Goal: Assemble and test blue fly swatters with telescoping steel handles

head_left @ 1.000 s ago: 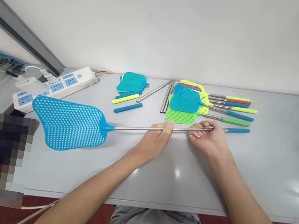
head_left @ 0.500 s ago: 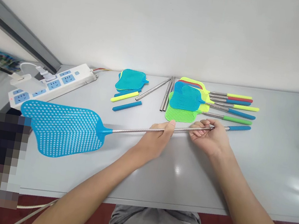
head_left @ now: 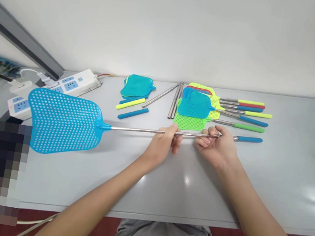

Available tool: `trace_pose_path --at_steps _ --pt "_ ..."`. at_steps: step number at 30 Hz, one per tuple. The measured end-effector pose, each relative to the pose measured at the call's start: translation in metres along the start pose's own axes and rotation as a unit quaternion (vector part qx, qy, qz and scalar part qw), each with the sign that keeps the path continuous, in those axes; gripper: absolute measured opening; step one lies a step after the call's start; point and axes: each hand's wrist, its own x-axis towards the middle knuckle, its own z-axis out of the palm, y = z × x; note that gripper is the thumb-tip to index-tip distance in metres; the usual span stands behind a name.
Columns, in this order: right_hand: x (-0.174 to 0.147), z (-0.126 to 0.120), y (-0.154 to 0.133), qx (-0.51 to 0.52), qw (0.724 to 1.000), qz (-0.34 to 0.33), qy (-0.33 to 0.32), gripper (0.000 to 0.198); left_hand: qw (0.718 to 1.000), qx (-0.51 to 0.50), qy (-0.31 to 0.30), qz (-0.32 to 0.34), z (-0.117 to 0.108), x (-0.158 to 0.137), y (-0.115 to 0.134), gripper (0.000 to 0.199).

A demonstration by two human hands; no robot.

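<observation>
A blue fly swatter [head_left: 65,125] with a long, drawn-out steel rod lies across both hands, its perforated head off to the left. My left hand [head_left: 162,145] is closed around the middle of the rod, thumb on top. Farther right, my right hand [head_left: 217,146] grips the rod near the blue handle [head_left: 249,139], which sticks out past the wrist. Just behind my hands lie several swatters with short rods, among them a green one [head_left: 190,121] and a blue one [head_left: 196,103].
Swatter heads [head_left: 137,86] are stacked at the back, with yellow [head_left: 131,103] and blue [head_left: 133,113] handle sleeves before them. Bare steel tubes [head_left: 174,100] lie beside these. A white power strip [head_left: 87,78] with plugs stands at the left, partly behind the swatter head.
The held swatter has shifted; its head rose in view and its rod is nearer level. My left hand moved slightly left and up, some of its fingers now showing below the rod.
</observation>
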Motion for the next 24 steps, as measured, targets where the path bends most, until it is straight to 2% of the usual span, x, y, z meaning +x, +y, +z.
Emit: trace_pose_path --at_steps 6,14,18,24 --pt "-0.004 0.004 0.004 -0.07 0.997 -0.001 -0.032 0.029 0.994 -0.099 0.033 -0.023 -0.005 0.003 -0.002 0.033" --pt "-0.009 0.009 0.006 -0.176 0.982 -0.02 -0.071 0.036 0.982 -0.157 0.108 0.009 -0.011 0.003 0.005 0.036" --pt "-0.007 0.009 0.007 -0.179 0.98 -0.032 -0.077 0.035 0.974 -0.181 0.134 0.013 -0.01 0.003 0.006 0.038" --pt "-0.005 0.009 0.007 -0.184 0.978 -0.059 -0.082 0.027 0.97 -0.205 0.129 0.026 -0.008 0.002 0.005 0.043"
